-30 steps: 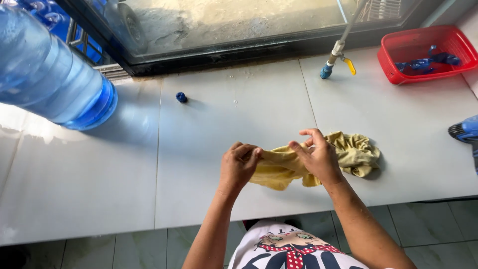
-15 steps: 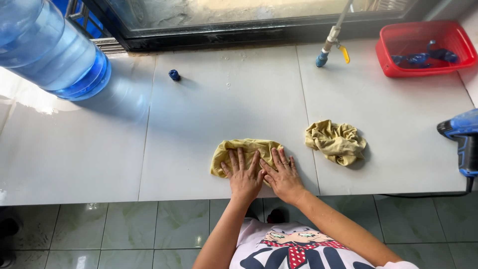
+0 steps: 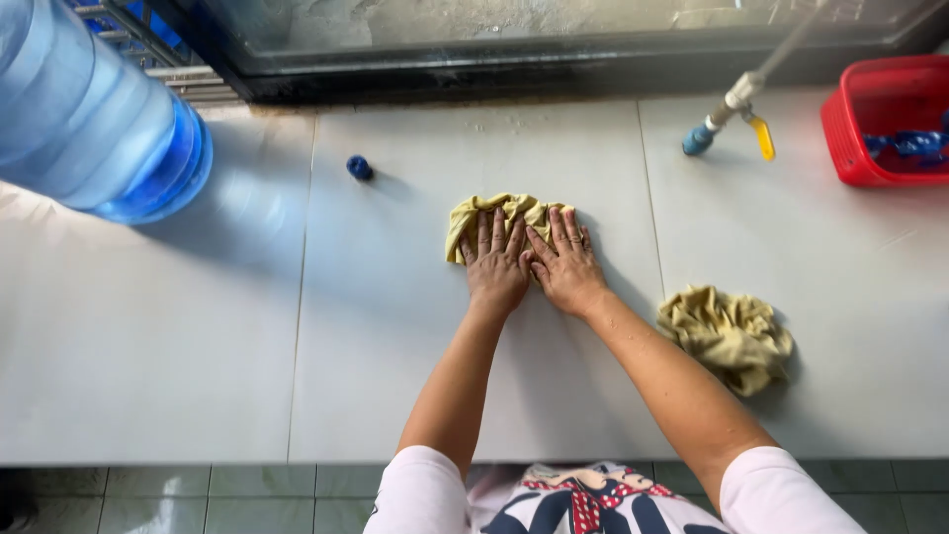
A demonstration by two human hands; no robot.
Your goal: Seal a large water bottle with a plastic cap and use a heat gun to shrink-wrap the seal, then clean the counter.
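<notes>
blue items (image 3: 905, 145) in red basket (image 3: 850, 138)

1. We count two crumpled yellow cloths: one (image 3: 474, 211) under our hands, one (image 3: 729, 334) apart.
2. We see one large clear-blue plastic water bottle (image 3: 94, 114).
3. One small blue cap (image 3: 360, 167).
4. One red plastic basket (image 3: 875, 124).
</notes>
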